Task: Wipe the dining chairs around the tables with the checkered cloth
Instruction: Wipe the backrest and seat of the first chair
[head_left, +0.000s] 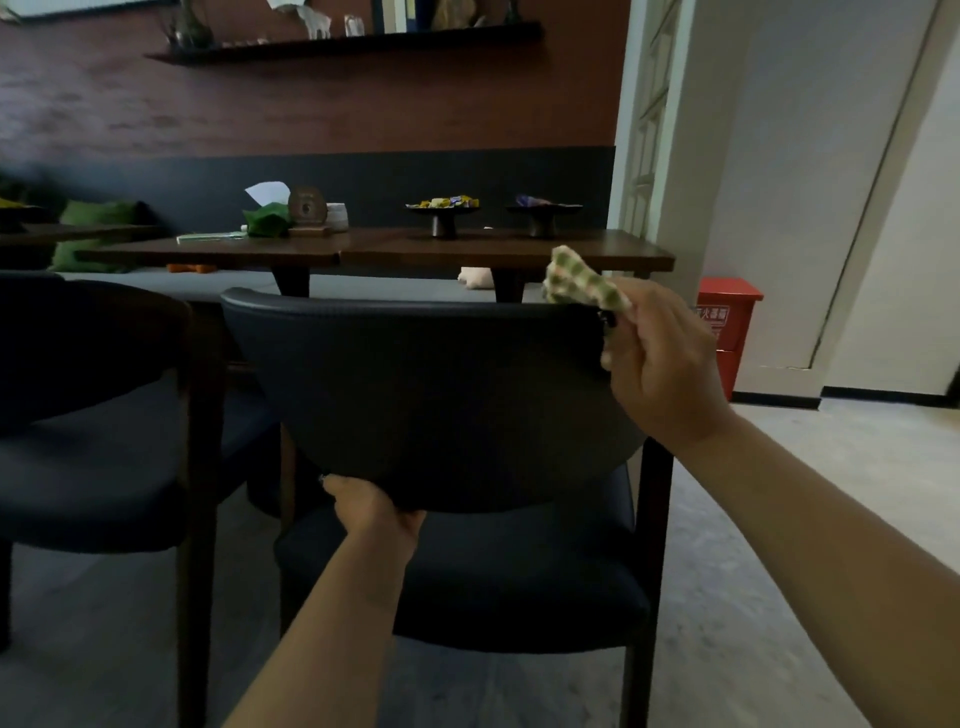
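Right hand (660, 358) clutching the checkered cloth (584, 283) at the top right corner of the chair backrest (431, 395); left hand (376, 506) gripping its lower edge. Bunched cloth possibly barely touching the dark surface; risk of a shallow pass, skipped patches, chair shifting.

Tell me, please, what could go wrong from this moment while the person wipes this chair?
The checkered cloth is bunched in the right hand, so it may touch only the backrest corner and miss most of it. The left hand grips the backrest's lower edge; pulling there could tilt the chair.
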